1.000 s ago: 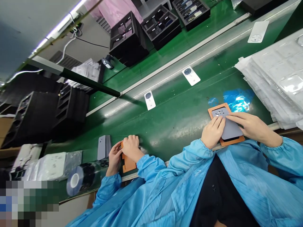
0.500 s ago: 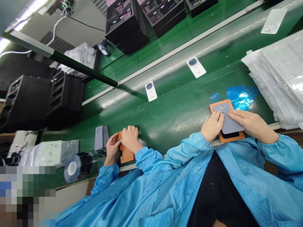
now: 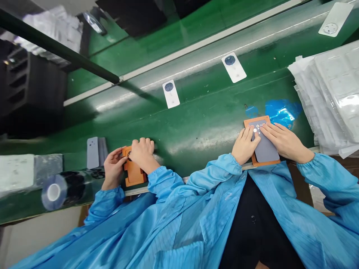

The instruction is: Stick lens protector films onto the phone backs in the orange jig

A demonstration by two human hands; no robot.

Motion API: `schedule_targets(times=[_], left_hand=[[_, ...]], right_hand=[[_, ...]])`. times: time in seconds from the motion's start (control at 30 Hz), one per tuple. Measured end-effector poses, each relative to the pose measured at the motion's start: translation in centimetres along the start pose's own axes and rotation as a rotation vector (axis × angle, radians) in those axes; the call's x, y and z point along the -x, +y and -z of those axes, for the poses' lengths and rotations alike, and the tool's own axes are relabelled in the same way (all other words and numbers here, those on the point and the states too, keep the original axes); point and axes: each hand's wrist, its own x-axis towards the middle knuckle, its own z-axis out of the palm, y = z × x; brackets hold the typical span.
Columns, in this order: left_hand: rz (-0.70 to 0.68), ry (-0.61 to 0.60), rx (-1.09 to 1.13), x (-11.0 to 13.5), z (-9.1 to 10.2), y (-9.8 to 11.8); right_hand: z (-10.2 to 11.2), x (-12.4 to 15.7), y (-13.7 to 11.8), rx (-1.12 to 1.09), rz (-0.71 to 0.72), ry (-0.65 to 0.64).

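Left grip (image 3: 244, 145) and right grip (image 3: 284, 141) lie flat, unclamped, on the grey panel (image 3: 265, 150): likely light, stiff, slippery; best held by its 3 and 9 o'clock edges.

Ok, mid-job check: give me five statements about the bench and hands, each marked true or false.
1. The left hand and right hand both touch the grey panel. True.
2. That panel lies beside the orange fixture. False: it lies on the orange fixture.
3. The stacked trays are right of the blue sheet. True.
4. A co-worker's hands touch the trays. False: the co-worker's hands are on a second orange fixture.
5. The roll is near the right hand. False: the roll is at far left.
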Motion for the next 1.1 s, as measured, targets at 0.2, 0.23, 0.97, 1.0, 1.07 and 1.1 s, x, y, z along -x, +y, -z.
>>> schedule_targets(times=[0.2,0.23,0.97,1.0,1.07,1.1], left_hand=[[0.02,-0.004,0.084,1.2,0.5,1.1],[0.033,-0.007,0.1,1.3,0.6,1.2],[0.162,-0.059,0.214,1.2,0.7,0.8],[0.177,-0.028,0.285,1.3,0.4,0.4],[0.234,0.078,0.442,1.3,0.1,-0.1],[0.281,0.151,0.518,1.1,0.1,-0.3]], right_hand=[[1.1,1.4,-0.5,-0.07,0.032,-0.049],[1.1,1.5,-0.5,-0.075,0.036,-0.05],[-1.4,1.0,0.1,-0.141,0.009,0.093],[-1.1,1.0,0.2,-0.166,0.007,0.109],[-0.1,1.2,0.2,-0.268,-0.001,0.16],[0.6,1.3,0.2,-0.354,-0.017,0.199]])
